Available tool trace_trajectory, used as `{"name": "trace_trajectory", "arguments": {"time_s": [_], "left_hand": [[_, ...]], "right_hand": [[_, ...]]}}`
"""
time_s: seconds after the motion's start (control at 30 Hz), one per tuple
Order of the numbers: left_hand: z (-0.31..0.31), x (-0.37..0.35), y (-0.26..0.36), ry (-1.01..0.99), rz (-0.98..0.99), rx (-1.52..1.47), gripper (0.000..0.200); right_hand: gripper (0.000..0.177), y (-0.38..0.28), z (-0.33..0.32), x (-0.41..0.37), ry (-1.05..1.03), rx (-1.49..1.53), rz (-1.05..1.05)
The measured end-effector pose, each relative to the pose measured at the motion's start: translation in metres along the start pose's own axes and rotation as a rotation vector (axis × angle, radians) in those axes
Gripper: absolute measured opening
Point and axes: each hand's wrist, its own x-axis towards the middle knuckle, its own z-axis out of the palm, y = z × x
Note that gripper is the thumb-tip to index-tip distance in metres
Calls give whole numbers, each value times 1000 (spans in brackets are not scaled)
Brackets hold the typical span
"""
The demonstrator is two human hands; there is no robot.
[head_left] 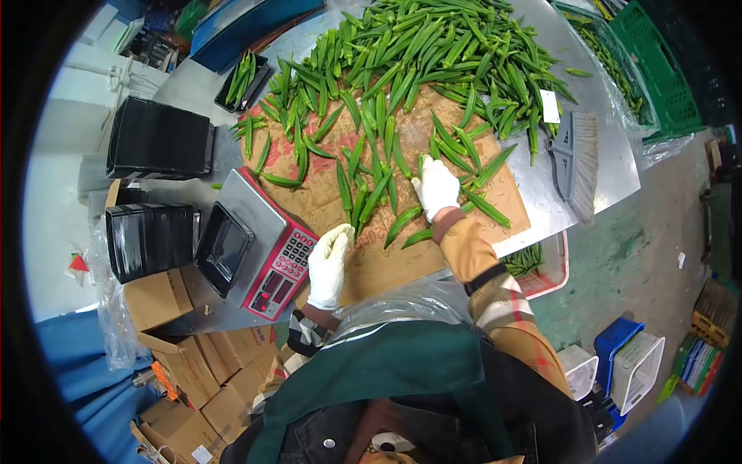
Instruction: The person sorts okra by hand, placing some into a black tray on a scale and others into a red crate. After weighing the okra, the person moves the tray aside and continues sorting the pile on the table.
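Green okra pods [433,39] lie in a large heap at the back of the metal table, with loose ones spread over a flattened cardboard sheet [495,185]. My right hand [437,185], in a white glove, is over the cardboard among the loose pods, its fingers bent at a pod; its grip is partly hidden. My left hand [330,263], also gloved in white, is held with fingers together near the cardboard's left part, beside the scale. What its fingers hold, if anything, is too small to tell. An empty black tray [224,249] rests on the red scale [270,224].
Stacks of black trays [158,139] stand on the left, and a small tray of okra [243,81] behind them. A grey brush [576,166] lies at the table's right. Green crates [657,69] are at the back right. Cardboard boxes [185,371] sit below left.
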Motion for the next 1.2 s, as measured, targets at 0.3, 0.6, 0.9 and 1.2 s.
{"name": "trace_trajectory", "arguments": {"time_s": [0.3, 0.6, 0.9, 1.2], "left_hand": [[-9, 0, -4, 33, -59, -71, 31], [-2, 10, -3, -10, -78, -34, 31], [5, 11, 4, -38, -94, -35, 30], [20, 20, -14, -115, -43, 19, 29]], "right_hand": [[45, 87, -148, -75, -245, 578, 26], [24, 157, -124, -106, 93, 445, 174], [42, 126, -72, -87, -214, 1608, 297], [49, 120, -101, -93, -432, 1950, 309]]}}
